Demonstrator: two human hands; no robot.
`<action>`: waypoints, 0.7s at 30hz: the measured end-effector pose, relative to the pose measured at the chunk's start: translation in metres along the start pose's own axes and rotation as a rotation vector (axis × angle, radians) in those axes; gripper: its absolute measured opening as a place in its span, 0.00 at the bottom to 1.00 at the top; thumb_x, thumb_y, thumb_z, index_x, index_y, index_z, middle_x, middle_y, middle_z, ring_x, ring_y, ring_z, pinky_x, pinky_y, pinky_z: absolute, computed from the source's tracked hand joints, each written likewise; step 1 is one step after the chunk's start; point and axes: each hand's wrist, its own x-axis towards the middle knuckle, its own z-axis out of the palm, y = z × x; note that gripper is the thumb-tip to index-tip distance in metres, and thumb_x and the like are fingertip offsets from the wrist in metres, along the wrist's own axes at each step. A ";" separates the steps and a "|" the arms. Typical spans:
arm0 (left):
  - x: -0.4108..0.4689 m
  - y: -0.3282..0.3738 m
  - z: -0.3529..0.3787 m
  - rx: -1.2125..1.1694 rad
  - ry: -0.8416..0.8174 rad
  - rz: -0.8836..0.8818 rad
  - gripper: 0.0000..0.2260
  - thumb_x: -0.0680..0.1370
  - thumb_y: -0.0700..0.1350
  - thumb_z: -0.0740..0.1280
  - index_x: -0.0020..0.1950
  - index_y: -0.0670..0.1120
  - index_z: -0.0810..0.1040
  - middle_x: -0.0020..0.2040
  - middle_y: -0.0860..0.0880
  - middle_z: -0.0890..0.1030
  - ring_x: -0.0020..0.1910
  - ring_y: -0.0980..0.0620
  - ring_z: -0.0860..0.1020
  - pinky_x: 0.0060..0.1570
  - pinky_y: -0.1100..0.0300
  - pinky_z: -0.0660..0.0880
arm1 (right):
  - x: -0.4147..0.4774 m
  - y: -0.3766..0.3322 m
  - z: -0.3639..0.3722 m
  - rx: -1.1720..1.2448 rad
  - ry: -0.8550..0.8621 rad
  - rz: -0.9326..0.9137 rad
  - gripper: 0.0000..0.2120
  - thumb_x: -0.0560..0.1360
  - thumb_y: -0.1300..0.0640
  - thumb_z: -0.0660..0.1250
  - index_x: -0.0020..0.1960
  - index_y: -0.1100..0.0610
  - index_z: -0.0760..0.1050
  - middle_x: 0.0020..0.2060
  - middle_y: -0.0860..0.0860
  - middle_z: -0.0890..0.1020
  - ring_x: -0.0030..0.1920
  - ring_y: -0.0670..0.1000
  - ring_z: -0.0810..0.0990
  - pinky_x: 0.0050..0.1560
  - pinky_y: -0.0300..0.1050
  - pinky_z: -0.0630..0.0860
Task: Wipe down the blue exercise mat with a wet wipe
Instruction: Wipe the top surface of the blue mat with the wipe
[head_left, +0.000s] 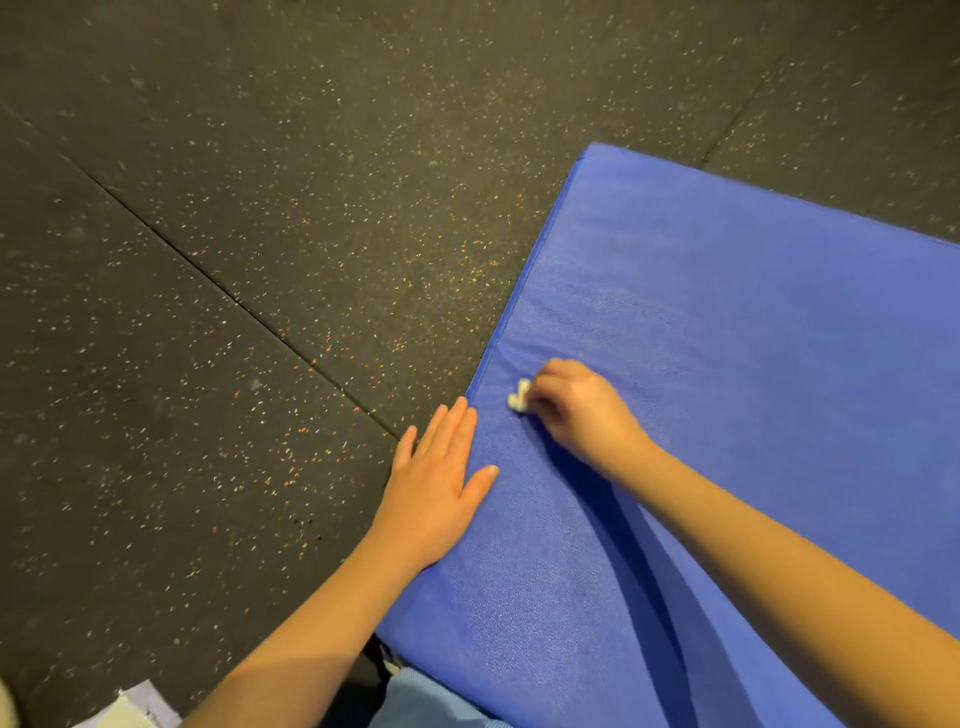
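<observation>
The blue exercise mat (727, 338) lies on the floor and fills the right half of the view. My right hand (576, 410) grips a small, scrunched white wet wipe (519, 396) and holds it against the mat near its left edge. Only a bit of the wipe shows past my curled fingers. My left hand (439, 478) lies flat with straight fingers on the mat's left edge, just left of and nearer to me than the wipe.
Dark speckled rubber floor tiles (234, 234) with seams surround the mat on the left and at the back. A light blue cloth (415, 701) and a pale object (130, 709) show at the bottom edge.
</observation>
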 end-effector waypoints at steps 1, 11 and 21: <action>-0.001 0.000 0.001 0.003 0.007 0.002 0.40 0.69 0.66 0.34 0.79 0.50 0.45 0.79 0.55 0.41 0.77 0.56 0.40 0.74 0.53 0.39 | 0.011 0.008 -0.003 -0.038 0.084 0.042 0.11 0.74 0.58 0.67 0.36 0.62 0.77 0.35 0.59 0.78 0.37 0.62 0.78 0.32 0.50 0.75; -0.002 -0.001 0.002 -0.015 0.028 0.000 0.38 0.71 0.65 0.35 0.79 0.50 0.45 0.76 0.58 0.39 0.77 0.57 0.42 0.74 0.55 0.39 | 0.033 -0.003 0.011 -0.088 -0.041 -0.210 0.03 0.71 0.64 0.66 0.40 0.61 0.78 0.34 0.57 0.74 0.34 0.58 0.73 0.29 0.45 0.68; -0.002 -0.001 0.001 -0.006 0.038 0.000 0.38 0.72 0.65 0.35 0.79 0.50 0.46 0.76 0.59 0.40 0.77 0.57 0.41 0.73 0.57 0.37 | 0.040 0.001 0.007 -0.051 -0.125 -0.219 0.03 0.73 0.62 0.72 0.41 0.59 0.80 0.37 0.56 0.77 0.36 0.59 0.76 0.30 0.45 0.72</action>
